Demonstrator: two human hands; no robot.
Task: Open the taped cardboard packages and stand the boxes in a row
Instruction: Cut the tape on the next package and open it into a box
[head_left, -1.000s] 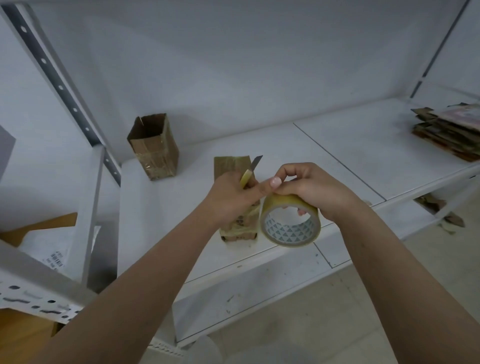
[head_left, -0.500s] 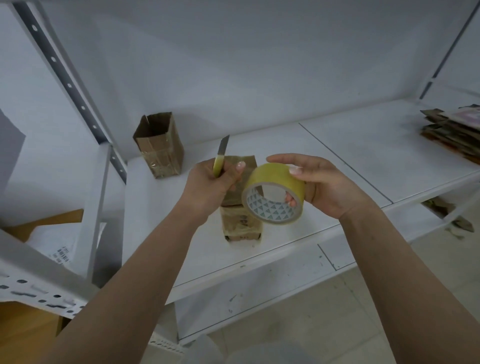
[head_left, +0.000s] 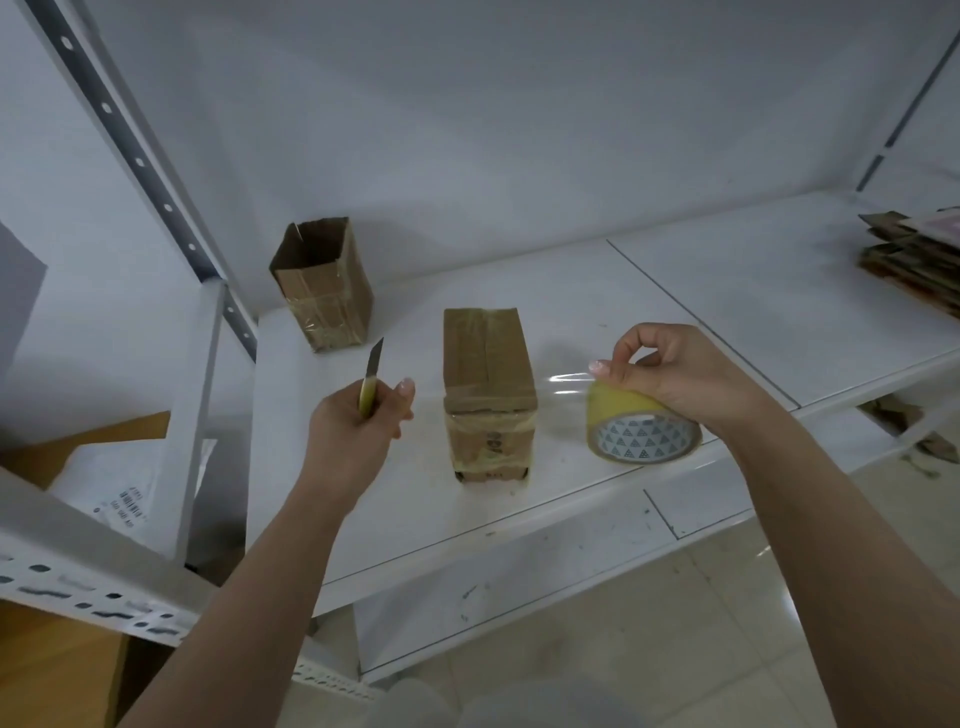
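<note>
With the hands now drawn apart, clear tape is stretched across mid-frame from the yellow tape roll gripped by the right hand, the left hand stays curled round the utility knife, and the taped cardboard package stands uncut between them.

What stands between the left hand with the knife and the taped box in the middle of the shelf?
Nothing solid. The left hand holds the knife just left of the taped box, with bare shelf between. Only a clear tape strip runs from the roll in the right hand toward the box's other side.
</note>
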